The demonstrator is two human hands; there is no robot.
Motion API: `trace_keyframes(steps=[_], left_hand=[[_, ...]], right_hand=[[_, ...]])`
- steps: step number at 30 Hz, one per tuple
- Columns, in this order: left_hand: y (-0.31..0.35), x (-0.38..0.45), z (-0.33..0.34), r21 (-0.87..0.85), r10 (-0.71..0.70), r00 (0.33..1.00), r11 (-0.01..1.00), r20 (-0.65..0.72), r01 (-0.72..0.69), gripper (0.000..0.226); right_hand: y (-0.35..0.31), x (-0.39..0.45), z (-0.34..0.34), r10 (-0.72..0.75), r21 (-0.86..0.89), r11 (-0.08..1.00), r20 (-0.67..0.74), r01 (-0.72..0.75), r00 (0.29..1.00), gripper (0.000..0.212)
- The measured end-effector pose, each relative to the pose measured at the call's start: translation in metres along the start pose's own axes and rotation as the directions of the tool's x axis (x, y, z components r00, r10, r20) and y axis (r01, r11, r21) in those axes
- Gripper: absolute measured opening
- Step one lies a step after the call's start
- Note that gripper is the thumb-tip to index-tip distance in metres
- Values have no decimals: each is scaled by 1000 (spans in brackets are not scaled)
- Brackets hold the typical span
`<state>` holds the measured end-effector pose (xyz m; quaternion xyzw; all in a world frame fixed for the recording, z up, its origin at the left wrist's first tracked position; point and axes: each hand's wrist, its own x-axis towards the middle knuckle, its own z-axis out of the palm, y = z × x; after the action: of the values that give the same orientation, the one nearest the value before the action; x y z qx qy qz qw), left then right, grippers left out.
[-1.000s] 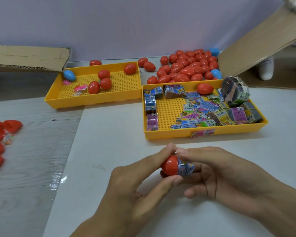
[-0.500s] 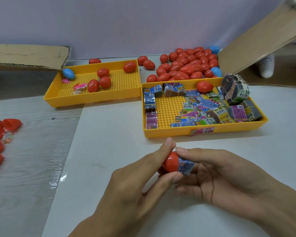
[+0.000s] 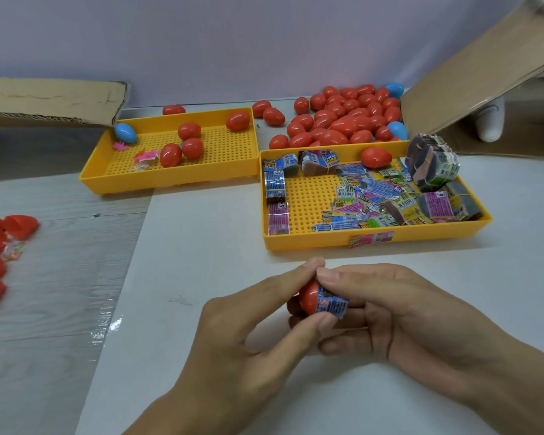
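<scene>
Closer together now, the left hand (image 3: 233,356) and right hand (image 3: 405,321) pinch the red egg (image 3: 307,301) at lower centre, above the worktop (image 3: 201,246). Wrap the label (image 3: 333,304) evenly, pressing outward to avoid wrinkles.

- The egg (image 3: 308,298) sits between the fingers (image 3: 283,277) of the left hand (image 3: 233,340) and the right hand (image 3: 405,315), above the tabletop (image 3: 201,246).
- A label (image 3: 332,304) lies on the egg's right side, under the right fingers.
- Just beyond the fingers and slightly to their right stands the near tray (image 3: 311,243). Loose labels (image 3: 368,196) and bundles (image 3: 432,161) lie mostly in its right part.
- Beyond and left of the fingers stands the far tray (image 3: 170,183). Its right end is just beside the near tray's far left corner, and a few eggs lie in it.
- An egg pile (image 3: 343,120) lies behind the near tray, well beyond the fingers.
- Egg halves (image 3: 0,240) lie far to the left of the fingers.
</scene>
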<state>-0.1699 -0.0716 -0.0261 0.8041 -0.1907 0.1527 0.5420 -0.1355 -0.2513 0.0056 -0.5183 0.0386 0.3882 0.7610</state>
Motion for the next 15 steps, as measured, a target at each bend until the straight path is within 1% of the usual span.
trace_keyframes(steps=[3, 6, 8, 10, 11, 12, 13, 14, 15], left_hand=[[-1, 1, -2, -121, -55, 997, 991, -57, 48, 46], [-2, 3, -4, -208, -77, 995, 976, -59, 63, 42], [-2, 3, -4, -263, -94, 994, 962, -46, 79, 43], [-4, 3, -4, -327, -140, 989, 937, -36, 121, 49], [-4, 3, -5, -351, -169, 985, 925, -30, 148, 51], [-4, 4, -5, -368, -194, 981, 913, -18, 174, 50], [-4, 4, -6, -378, -213, 977, 905, -1, 197, 48], [-3, 5, -8, -383, -223, 975, 899, 18, 213, 45], [-3, 6, -9, -388, -225, 974, 895, 32, 220, 42]], right_hand=[[-4, -1, 0, -47, -57, 997, 1, 47, 999, 41], [-5, -2, 0, -105, -120, 987, -9, 103, 994, 32], [-3, -2, -2, -179, -159, 972, -22, 174, 984, 29], [0, -1, -4, -304, -226, 930, -21, 292, 952, 28], [2, -1, -5, -394, -293, 881, -19, 372, 919, 28], [3, -1, -6, -506, -400, 793, -11, 460, 863, 28], [4, -2, -7, -621, -536, 653, 25, 535, 783, 28], [5, -3, -7, -711, -665, 473, 99, 578, 696, 27], [6, -3, -7, -763, -748, 292, 193, 595, 617, 28]])
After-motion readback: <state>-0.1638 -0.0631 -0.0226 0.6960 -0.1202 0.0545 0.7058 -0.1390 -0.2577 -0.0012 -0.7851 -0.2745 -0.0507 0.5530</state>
